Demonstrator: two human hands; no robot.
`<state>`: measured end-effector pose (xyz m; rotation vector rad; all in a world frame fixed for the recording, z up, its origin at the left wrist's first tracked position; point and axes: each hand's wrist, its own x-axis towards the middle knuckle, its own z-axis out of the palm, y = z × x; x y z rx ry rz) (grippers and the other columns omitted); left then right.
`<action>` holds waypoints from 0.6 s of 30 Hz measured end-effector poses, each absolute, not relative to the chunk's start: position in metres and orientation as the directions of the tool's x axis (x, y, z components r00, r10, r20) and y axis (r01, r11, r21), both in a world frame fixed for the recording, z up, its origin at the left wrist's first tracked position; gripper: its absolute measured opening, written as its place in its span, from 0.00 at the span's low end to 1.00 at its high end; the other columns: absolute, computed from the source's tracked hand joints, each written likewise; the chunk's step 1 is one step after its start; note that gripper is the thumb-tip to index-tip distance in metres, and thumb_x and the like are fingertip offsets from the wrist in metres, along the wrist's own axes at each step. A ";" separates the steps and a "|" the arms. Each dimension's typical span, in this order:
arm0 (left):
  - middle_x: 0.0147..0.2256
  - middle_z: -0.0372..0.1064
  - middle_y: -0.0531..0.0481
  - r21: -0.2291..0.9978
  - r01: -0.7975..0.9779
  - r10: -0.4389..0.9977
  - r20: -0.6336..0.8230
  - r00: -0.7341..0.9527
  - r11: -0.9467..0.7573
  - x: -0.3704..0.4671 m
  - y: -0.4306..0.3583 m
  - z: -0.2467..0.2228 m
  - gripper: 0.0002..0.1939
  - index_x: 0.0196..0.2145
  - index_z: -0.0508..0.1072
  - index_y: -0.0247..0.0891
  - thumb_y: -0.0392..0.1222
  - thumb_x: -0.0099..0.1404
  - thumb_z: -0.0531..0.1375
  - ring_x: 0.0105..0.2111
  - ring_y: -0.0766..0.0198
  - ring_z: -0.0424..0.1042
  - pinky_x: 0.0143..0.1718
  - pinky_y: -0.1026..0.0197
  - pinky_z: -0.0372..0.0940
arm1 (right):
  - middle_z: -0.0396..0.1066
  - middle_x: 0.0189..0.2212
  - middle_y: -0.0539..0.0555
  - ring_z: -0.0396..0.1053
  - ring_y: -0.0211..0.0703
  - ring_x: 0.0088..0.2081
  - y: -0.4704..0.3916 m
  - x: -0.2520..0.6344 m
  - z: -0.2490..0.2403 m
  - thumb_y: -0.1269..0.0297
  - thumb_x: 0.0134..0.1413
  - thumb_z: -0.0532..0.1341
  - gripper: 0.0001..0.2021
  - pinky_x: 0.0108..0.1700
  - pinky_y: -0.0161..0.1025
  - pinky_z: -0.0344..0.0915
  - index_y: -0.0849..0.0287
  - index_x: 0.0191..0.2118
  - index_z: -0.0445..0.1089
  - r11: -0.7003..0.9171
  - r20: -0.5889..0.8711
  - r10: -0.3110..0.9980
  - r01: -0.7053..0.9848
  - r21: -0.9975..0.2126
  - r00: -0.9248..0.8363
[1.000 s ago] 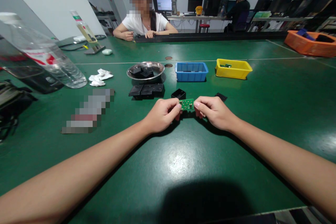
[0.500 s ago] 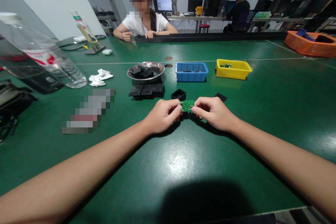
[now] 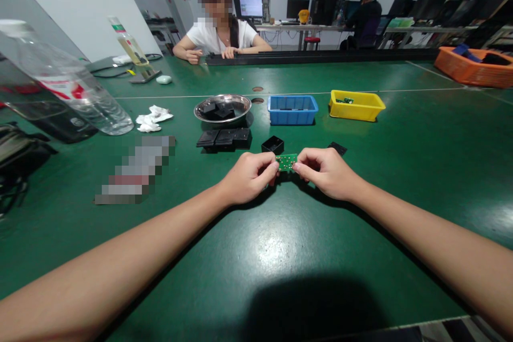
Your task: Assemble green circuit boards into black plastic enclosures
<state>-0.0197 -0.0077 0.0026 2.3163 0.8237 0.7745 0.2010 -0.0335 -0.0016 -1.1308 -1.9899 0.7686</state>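
Observation:
A small green circuit board (image 3: 286, 162) is held up between my two hands, its face with solder points toward me. My left hand (image 3: 254, 175) pinches its left edge between thumb and fingers. At the opposite edge, my right hand (image 3: 325, 172) grips it the same way. Just behind the board, an open black plastic box (image 3: 273, 145) sits on the green table. A flat black piece (image 3: 337, 148) lies beyond my right hand, partly hidden by it. Several black cases (image 3: 224, 139) stand in a row behind my left hand.
Farther back are a metal bowl (image 3: 223, 109) of black parts, a blue bin (image 3: 292, 110) and a yellow bin (image 3: 356, 106) holding circuit boards. Bottles (image 3: 76, 88) and crumpled tissue (image 3: 154, 118) lie left. An orange basket (image 3: 473, 68) is far right. A person (image 3: 224, 37) sits opposite.
The circuit board has shifted very slightly between my fingers. Both hands keep the same hold, and everything else stays in place.

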 end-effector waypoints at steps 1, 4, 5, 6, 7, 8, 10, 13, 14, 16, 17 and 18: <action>0.19 0.68 0.54 0.659 0.369 0.690 0.326 0.646 -0.656 -0.020 -0.008 0.003 0.19 0.23 0.68 0.36 0.41 0.72 0.52 0.21 0.69 0.66 0.28 0.66 0.58 | 0.68 0.21 0.49 0.62 0.36 0.24 -0.033 0.201 -0.002 0.59 0.61 0.60 0.13 0.30 0.36 0.56 0.59 0.27 0.66 0.439 0.286 0.886 0.464 -0.770 -0.365; 0.19 0.68 0.54 0.663 0.370 0.692 0.320 0.647 -0.651 -0.020 -0.008 0.003 0.19 0.23 0.68 0.36 0.41 0.72 0.52 0.21 0.69 0.66 0.28 0.66 0.58 | 0.67 0.21 0.49 0.61 0.36 0.24 -0.033 0.201 -0.001 0.59 0.61 0.60 0.13 0.30 0.36 0.56 0.59 0.27 0.66 0.437 0.285 0.888 0.467 -0.769 -0.361; 0.19 0.68 0.54 0.662 0.369 0.692 0.321 0.647 -0.652 -0.019 -0.007 0.002 0.19 0.23 0.68 0.36 0.41 0.72 0.52 0.21 0.69 0.66 0.28 0.66 0.58 | 0.67 0.21 0.49 0.61 0.36 0.24 -0.033 0.201 -0.001 0.59 0.61 0.60 0.13 0.30 0.36 0.56 0.59 0.27 0.66 0.437 0.286 0.888 0.467 -0.769 -0.360; 0.19 0.69 0.54 0.661 0.369 0.691 0.323 0.647 -0.654 -0.019 -0.007 0.002 0.19 0.23 0.68 0.36 0.41 0.72 0.52 0.21 0.69 0.66 0.28 0.66 0.57 | 0.67 0.21 0.49 0.61 0.36 0.24 -0.033 0.201 -0.001 0.60 0.61 0.60 0.13 0.30 0.36 0.56 0.59 0.27 0.66 0.438 0.287 0.888 0.467 -0.768 -0.360; 0.19 0.69 0.54 0.659 0.369 0.690 0.326 0.646 -0.656 -0.019 -0.007 0.002 0.19 0.23 0.68 0.36 0.40 0.72 0.52 0.21 0.69 0.66 0.28 0.66 0.57 | 0.67 0.21 0.49 0.61 0.36 0.24 -0.033 0.201 -0.001 0.60 0.61 0.60 0.13 0.30 0.36 0.56 0.59 0.27 0.66 0.438 0.287 0.887 0.467 -0.768 -0.361; 0.19 0.68 0.54 0.657 0.368 0.689 0.329 0.645 -0.658 -0.019 -0.007 0.002 0.19 0.23 0.68 0.36 0.40 0.71 0.52 0.21 0.69 0.66 0.28 0.66 0.57 | 0.67 0.21 0.49 0.61 0.36 0.24 -0.034 0.201 -0.001 0.60 0.61 0.60 0.13 0.31 0.36 0.56 0.59 0.27 0.66 0.439 0.288 0.887 0.467 -0.768 -0.361; 0.19 0.68 0.54 0.653 0.367 0.687 0.333 0.646 -0.662 -0.020 -0.007 0.001 0.19 0.23 0.68 0.36 0.40 0.71 0.52 0.21 0.69 0.66 0.28 0.66 0.57 | 0.67 0.21 0.49 0.61 0.36 0.24 -0.033 0.201 -0.001 0.60 0.61 0.60 0.12 0.30 0.36 0.55 0.59 0.27 0.66 0.441 0.289 0.886 0.468 -0.766 -0.361; 0.19 0.68 0.54 0.650 0.370 0.686 0.332 0.647 -0.664 -0.020 -0.007 0.001 0.19 0.22 0.68 0.36 0.41 0.71 0.52 0.20 0.70 0.65 0.27 0.66 0.57 | 0.67 0.21 0.49 0.61 0.36 0.24 -0.033 0.201 -0.002 0.60 0.61 0.60 0.12 0.30 0.36 0.55 0.59 0.27 0.66 0.446 0.295 0.884 0.469 -0.762 -0.362; 0.19 0.67 0.54 0.649 0.372 0.686 0.330 0.649 -0.664 -0.020 -0.007 0.001 0.19 0.22 0.68 0.36 0.41 0.72 0.52 0.20 0.70 0.65 0.27 0.66 0.56 | 0.67 0.21 0.49 0.61 0.36 0.24 -0.033 0.201 -0.002 0.60 0.60 0.60 0.12 0.30 0.35 0.55 0.59 0.27 0.66 0.448 0.296 0.883 0.469 -0.761 -0.363; 0.19 0.67 0.55 0.645 0.373 0.684 0.332 0.650 -0.667 -0.020 -0.007 0.001 0.20 0.22 0.68 0.35 0.41 0.72 0.52 0.20 0.70 0.65 0.27 0.66 0.56 | 0.67 0.21 0.49 0.60 0.36 0.24 -0.032 0.202 -0.003 0.60 0.60 0.60 0.12 0.30 0.35 0.55 0.60 0.27 0.66 0.451 0.298 0.882 0.472 -0.757 -0.365; 0.19 0.67 0.55 0.642 0.372 0.681 0.333 0.652 -0.670 -0.020 -0.007 0.002 0.20 0.22 0.68 0.35 0.41 0.72 0.52 0.20 0.70 0.65 0.27 0.66 0.56 | 0.67 0.21 0.48 0.60 0.35 0.24 -0.032 0.202 -0.003 0.61 0.60 0.60 0.12 0.30 0.35 0.55 0.60 0.27 0.66 0.454 0.301 0.881 0.474 -0.754 -0.365; 0.19 0.67 0.55 0.640 0.371 0.679 0.335 0.653 -0.673 -0.019 -0.007 0.002 0.20 0.22 0.68 0.35 0.41 0.72 0.52 0.20 0.70 0.65 0.27 0.66 0.56 | 0.66 0.21 0.48 0.60 0.35 0.23 -0.032 0.202 -0.003 0.61 0.60 0.60 0.12 0.30 0.35 0.55 0.60 0.27 0.66 0.458 0.305 0.880 0.476 -0.751 -0.364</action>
